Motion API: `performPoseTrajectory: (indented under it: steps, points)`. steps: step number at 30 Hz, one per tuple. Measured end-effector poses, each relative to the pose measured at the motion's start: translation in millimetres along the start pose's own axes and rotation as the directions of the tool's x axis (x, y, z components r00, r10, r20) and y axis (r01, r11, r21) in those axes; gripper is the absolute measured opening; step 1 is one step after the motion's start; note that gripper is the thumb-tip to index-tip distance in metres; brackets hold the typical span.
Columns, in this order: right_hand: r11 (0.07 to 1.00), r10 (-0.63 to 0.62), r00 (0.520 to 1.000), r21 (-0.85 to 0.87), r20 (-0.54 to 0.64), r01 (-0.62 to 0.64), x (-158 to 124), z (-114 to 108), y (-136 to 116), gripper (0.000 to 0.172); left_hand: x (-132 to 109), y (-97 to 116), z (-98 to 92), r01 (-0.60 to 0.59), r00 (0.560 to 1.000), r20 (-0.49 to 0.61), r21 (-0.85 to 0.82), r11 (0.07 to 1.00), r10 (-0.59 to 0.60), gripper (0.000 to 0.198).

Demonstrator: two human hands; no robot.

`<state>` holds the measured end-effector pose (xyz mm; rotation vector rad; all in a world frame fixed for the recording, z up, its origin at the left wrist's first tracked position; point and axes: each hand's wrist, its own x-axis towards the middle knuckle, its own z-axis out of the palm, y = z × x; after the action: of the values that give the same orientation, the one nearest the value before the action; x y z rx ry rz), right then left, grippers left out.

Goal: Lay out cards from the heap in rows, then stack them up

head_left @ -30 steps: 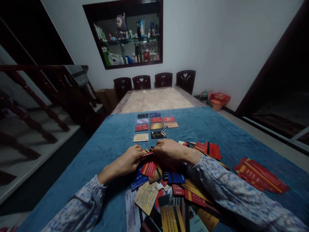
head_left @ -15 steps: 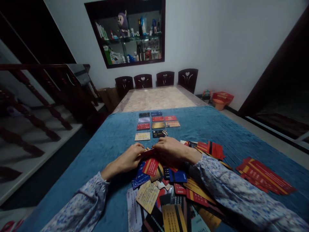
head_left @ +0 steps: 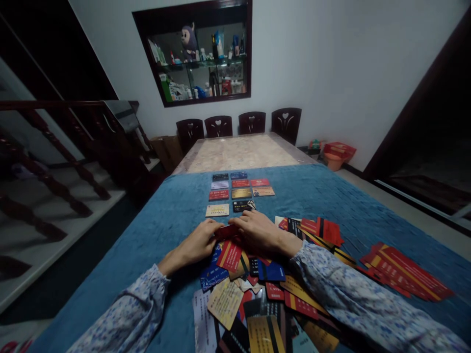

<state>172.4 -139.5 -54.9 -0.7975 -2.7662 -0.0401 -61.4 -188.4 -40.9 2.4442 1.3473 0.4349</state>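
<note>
Between my two hands, red cards [head_left: 224, 231] are held on edge just above the pile. My left hand [head_left: 200, 239] pinches their left end, and my right hand [head_left: 257, 229] grips the right end; how many cards there are I cannot tell. Beneath and nearer me lies a loose heap of cards [head_left: 225, 303] in red, gold, blue, black and cream. Beyond my fingers, neat small stacks sit in rows, among them a black VIP card [head_left: 243, 205], a cream card [head_left: 217, 210] and a gold card [head_left: 241, 193].
A fanned group of red cards [head_left: 408, 272] lies on the blue cloth [head_left: 154, 220] at the right. More red cards [head_left: 324, 229] spread beside my right wrist. Dark chairs [head_left: 252, 122] stand at the table's far end, and a wooden railing [head_left: 62, 105] runs along the left.
My right hand has shifted slightly left, closer to my left hand, and the red cards between them now sit more closely together. The rows and the heap look the same.
</note>
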Motion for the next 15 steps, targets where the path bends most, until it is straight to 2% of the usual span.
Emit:
performPoseTrajectory:
  steps: [3,8,15]
  points:
    - [0.999,0.045,0.999,0.010,0.007,-0.045,2,0,-2,0.039,0,-4,4.9,-0.021,0.999,-0.040,0.003,1.000,0.021,0.046]
    - [0.996,0.089,0.996,-0.013,-0.005,-0.089,2,1,-4,0.042,0,-13,18.2,0.040,0.985,-0.170,0.027,0.999,-0.035,0.053]
    - [0.996,0.027,0.984,-0.076,-0.174,-0.040,2,15,3,0.048,1,-13,18.7,0.088,0.951,-0.301,0.034,0.996,-0.073,0.051]
